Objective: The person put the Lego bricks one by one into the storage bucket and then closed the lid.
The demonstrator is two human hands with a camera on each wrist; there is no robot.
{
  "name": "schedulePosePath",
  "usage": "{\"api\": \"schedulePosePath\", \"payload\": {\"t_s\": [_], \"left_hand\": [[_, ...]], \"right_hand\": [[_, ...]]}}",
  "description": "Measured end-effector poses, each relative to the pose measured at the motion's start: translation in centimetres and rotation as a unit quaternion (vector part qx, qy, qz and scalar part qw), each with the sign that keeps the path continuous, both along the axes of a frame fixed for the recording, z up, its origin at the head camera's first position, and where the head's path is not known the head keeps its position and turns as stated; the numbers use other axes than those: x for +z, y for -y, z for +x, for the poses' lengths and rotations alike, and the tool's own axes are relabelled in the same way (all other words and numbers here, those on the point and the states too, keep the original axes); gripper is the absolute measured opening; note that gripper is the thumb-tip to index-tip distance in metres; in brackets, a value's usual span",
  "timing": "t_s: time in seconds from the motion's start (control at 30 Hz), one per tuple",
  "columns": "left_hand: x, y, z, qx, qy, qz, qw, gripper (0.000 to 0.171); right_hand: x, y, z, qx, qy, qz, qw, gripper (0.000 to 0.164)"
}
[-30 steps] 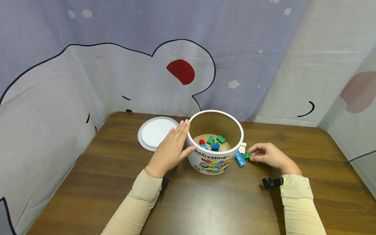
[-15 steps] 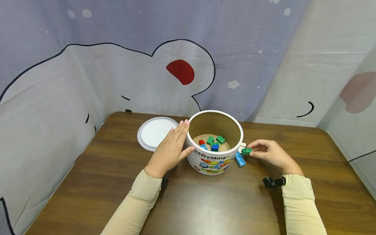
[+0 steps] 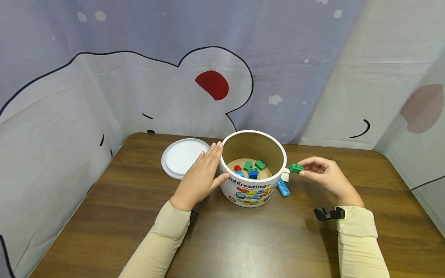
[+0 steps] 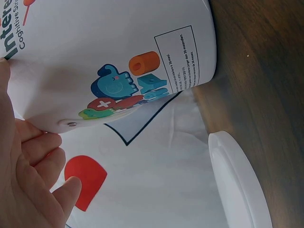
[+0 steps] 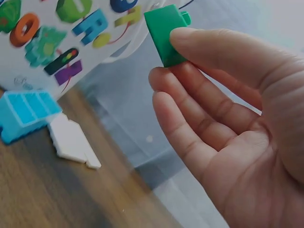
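A white round tub (image 3: 253, 193) with colourful printing stands on the table; inside lie several green, blue and red toy bricks (image 3: 260, 165). Against the tub's left side rests my left hand (image 3: 203, 175), its fingers straight and their tips close to the rim. My right hand (image 3: 328, 177) pinches a green brick (image 5: 166, 35) between thumb and fingertips, raised to the right of the tub. Below it on the table lie a light-blue brick (image 5: 31, 114) and a white piece (image 5: 71, 137), both close beside the tub.
The white lid (image 3: 182, 156) lies on the wooden table (image 3: 264, 239) left of the tub, partly behind the left hand. A printed cloth (image 3: 156, 92) hangs along the table's back edge and sides.
The right hand has lifted the green brick from beside the light-blue one and moved it up and slightly away. The left hand has stayed against the tub.
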State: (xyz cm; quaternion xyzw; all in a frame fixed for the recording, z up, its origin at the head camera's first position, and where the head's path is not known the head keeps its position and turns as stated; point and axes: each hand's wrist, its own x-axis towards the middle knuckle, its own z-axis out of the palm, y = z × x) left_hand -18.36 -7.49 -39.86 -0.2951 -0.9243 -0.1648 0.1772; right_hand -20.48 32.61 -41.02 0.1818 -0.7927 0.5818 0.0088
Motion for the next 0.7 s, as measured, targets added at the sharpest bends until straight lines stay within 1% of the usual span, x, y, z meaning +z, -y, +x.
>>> {"api": "schedulePosePath", "payload": {"t_s": [0.2,0.33,0.5,0.7], "left_hand": [[0.1,0.1,0.1,0.002,0.005,-0.002,1.0000,0.082],[0.2,0.1,0.1,0.001,0.000,-0.001,1.0000,0.082],[0.1,0.1,0.1,0.001,0.002,-0.002,1.0000,0.082],[0.0,0.0,0.0,-0.001,-0.001,-0.002,1.0000,0.081]], "right_hand": [[1.1,0.4,0.3,0.012,-0.020,-0.053,0.998,0.024],[2.0,1.0,0.6,0.015,-0.035,-0.070,0.997,0.024],[3.3,2.2,0.9,0.003,-0.048,-0.090,0.995,0.024],[4.8,4.3,1.4,-0.023,-0.066,-0.118,0.990,0.024]]}}
